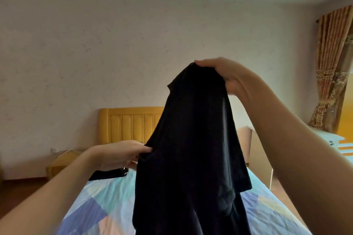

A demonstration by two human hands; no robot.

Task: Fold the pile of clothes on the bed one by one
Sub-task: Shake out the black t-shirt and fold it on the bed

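Note:
A black garment (193, 149) hangs in the air in front of me, filling the middle of the view. My right hand (225, 74) grips its bunched top edge, held high. Lower down, my left hand (124, 153) pinches the garment's left side between thumb and fingers. The cloth drops down over the bed (91, 202), which has a blue, lilac and pink patchwork sheet. Another dark piece of clothing (108, 174) lies flat on the bed beyond my left hand. The rest of the pile is hidden behind the hanging garment.
A yellow padded headboard (129, 126) stands against the far wall. A yellow bedside table (61, 160) sits to the left of the bed, a pale cabinet (257, 150) to the right. Patterned curtains (332, 66) hang at the far right.

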